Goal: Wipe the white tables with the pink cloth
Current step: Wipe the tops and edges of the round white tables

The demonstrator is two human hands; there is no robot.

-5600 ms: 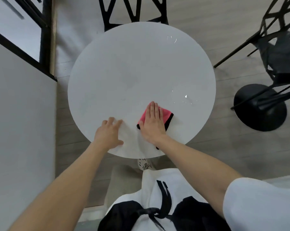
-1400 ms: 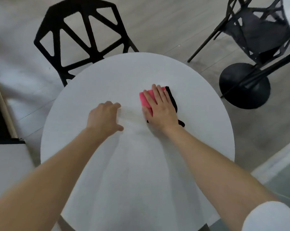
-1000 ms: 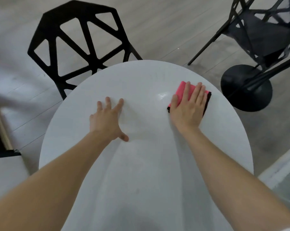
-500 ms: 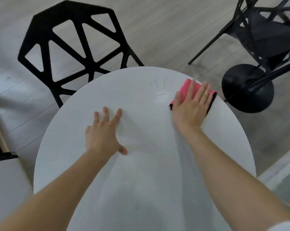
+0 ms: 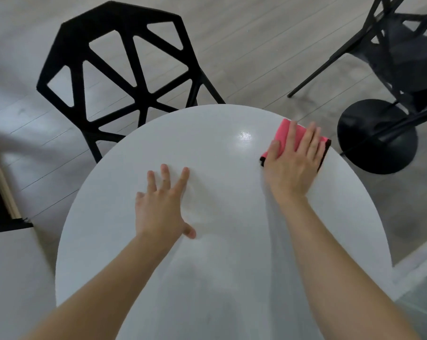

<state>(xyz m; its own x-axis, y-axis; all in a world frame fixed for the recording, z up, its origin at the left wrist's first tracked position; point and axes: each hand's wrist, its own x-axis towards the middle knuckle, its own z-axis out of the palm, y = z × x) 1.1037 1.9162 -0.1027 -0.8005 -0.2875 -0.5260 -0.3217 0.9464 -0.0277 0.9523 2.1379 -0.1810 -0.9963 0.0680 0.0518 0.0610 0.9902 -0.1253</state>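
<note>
Right hand: my right hand (image 5: 291, 165) lies palm-down on the pink cloth (image 5: 284, 131), with my arm stretched along the right side of the worktop (image 5: 232, 253).
Right fingers: my right fingers (image 5: 308, 139) are straight and close together. They press flat on the cloth, and none of them curl round it.
Pink cloth: it is folded into a flat pad, pink on top. A black edge shows at its near-left corner and along its right side. It sits on the far right part of the round white worktop, right at the rim, mostly covered by my hand.
Left hand: my left hand (image 5: 158, 209) rests palm-down on the bare worktop near its middle, well apart from the cloth.
Left fingers: my left fingers (image 5: 184, 176) are straight and spread apart, thumb out to the right, holding nothing.
Worktop: glossy, with a bright glare spot (image 5: 244, 136) just left of the cloth.
Black chair: the black chair (image 5: 124, 69), with an open lattice of triangles, stands just beyond the far left rim.
Second chair: the second chair (image 5: 408, 52), also black, stands in the far right corner of the view.
Round base: a black round base (image 5: 376, 141) sits on the floor past the right rim, near the cloth.
Floor: the floor (image 5: 244, 45) is pale grey planks.
</note>
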